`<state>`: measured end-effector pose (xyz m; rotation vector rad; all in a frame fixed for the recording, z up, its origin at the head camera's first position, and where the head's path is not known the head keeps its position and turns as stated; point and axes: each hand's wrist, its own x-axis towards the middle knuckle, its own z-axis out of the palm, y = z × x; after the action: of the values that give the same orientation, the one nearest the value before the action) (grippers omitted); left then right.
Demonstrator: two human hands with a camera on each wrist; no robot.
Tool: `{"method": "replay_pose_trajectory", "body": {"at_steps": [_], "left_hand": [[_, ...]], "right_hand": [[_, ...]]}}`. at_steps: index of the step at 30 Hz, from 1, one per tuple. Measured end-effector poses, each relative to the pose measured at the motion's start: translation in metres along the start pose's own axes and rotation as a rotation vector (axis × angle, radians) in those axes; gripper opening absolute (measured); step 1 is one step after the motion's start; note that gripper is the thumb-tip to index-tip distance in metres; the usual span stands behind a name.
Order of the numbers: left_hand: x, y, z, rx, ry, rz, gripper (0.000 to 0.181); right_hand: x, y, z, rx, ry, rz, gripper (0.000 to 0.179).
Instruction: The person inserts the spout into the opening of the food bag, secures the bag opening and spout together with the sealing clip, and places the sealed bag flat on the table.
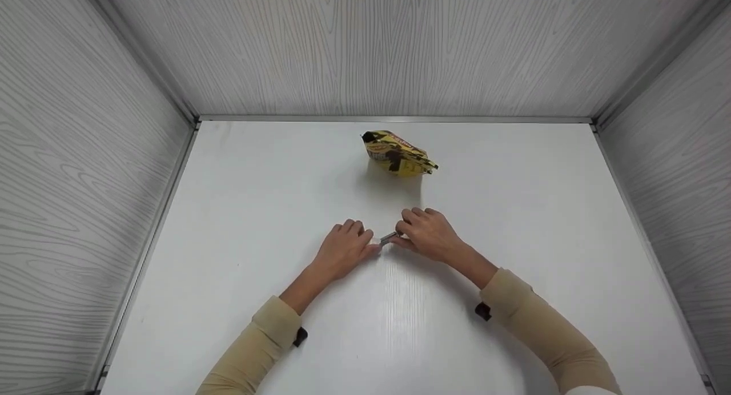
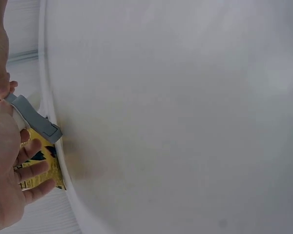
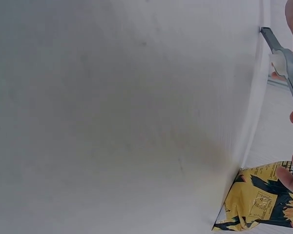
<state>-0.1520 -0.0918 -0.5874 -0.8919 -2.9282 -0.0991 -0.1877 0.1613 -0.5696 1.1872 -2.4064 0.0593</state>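
Between my two hands, a little above the white table in the head view, is a grey bag clip (image 1: 388,238) with a white part on its side. My left hand (image 1: 342,249) pinches its left end with thumb and forefinger; the other fingers are loosely bent. The clip's other end is pinched by my right hand (image 1: 431,235). In the left wrist view the grey clip (image 2: 33,117) slants across, its lower end sticking out past the left hand. The white part of the clip (image 3: 279,64) shows in the right wrist view, though fingers hide some of it.
A yellow and black snack bag (image 1: 397,155) stands on the white table (image 1: 257,184) beyond my hands. Its top looks folded or crumpled. Grey wood-grain panels (image 1: 365,52) close in the table at the back and both sides.
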Motion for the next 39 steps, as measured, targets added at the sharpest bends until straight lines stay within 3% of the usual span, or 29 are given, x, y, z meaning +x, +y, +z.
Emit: {"method": "replay_pose_trajectory", "body": {"at_steps": [9, 16, 24, 32, 39], "left_hand": [[-0.002, -0.002, 0.003, -0.023, 0.029, 0.031, 0.041], [-0.003, -0.004, 0.005, -0.02, 0.03, 0.022, 0.043], [-0.004, -0.004, 0.005, -0.021, 0.038, 0.001, 0.044], [-0.002, -0.005, 0.004, 0.002, 0.057, 0.005, 0.042], [-0.001, -0.005, 0.005, 0.012, 0.077, 0.007, 0.039]], "right_hand": [[-0.001, -0.004, 0.0, 0.015, -0.024, 0.027, 0.035], [0.0, -0.005, 0.001, 0.014, -0.035, 0.039, 0.036], [-0.002, -0.008, 0.001, -0.016, 0.005, 0.034, 0.035], [-0.003, -0.012, -0.002, -0.015, -0.019, 0.067, 0.036], [-0.003, -0.015, -0.003, -0.061, 0.046, 0.071, 0.037]]}}
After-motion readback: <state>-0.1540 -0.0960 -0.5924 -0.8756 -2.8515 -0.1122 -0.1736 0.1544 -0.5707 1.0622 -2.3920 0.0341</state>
